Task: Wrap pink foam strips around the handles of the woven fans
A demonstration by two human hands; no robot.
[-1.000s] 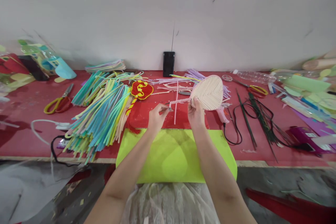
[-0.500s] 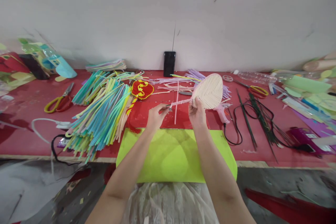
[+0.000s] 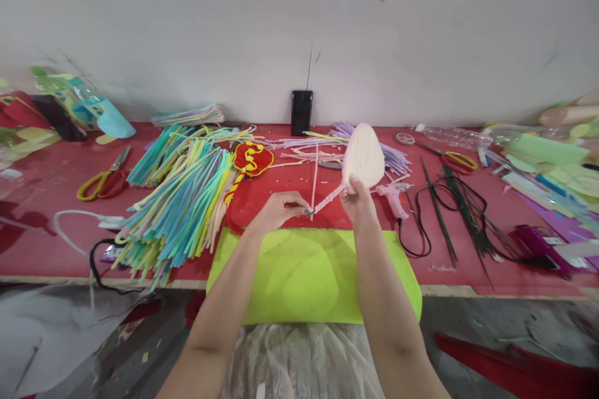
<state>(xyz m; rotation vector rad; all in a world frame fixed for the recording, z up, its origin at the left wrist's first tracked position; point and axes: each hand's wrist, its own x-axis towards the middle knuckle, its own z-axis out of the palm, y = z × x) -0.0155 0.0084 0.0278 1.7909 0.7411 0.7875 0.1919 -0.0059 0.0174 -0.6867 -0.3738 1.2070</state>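
Observation:
A pale pink leaf-shaped fan (image 3: 364,153) with a twisted pink handle (image 3: 329,198) is held above the table. My right hand (image 3: 356,198) is closed round the base of the fan's face, thumb on top. At the handle's far end, my left hand (image 3: 289,209) pinches the tip. Behind the handle, a single pink pipe cleaner (image 3: 315,174) lies lengthwise on the red table (image 3: 276,190). A smaller red fan with yellow trim (image 3: 253,159) rests left of it. Beneath my forearms is a yellow-green mat (image 3: 304,280).
Bundled pastel pipe cleaners (image 3: 180,199) and red-yellow scissors (image 3: 103,177) lie on the left. A black phone (image 3: 302,112) leans on the white partition (image 3: 187,43). To the right are a pink glue gun (image 3: 393,199), its cable, green stems (image 3: 468,218) and more scissors (image 3: 461,162).
My left hand has moved down and slightly right with the handle tip. The fan has tilted more upright and turned, its face shifting left; both hands keep their hold.

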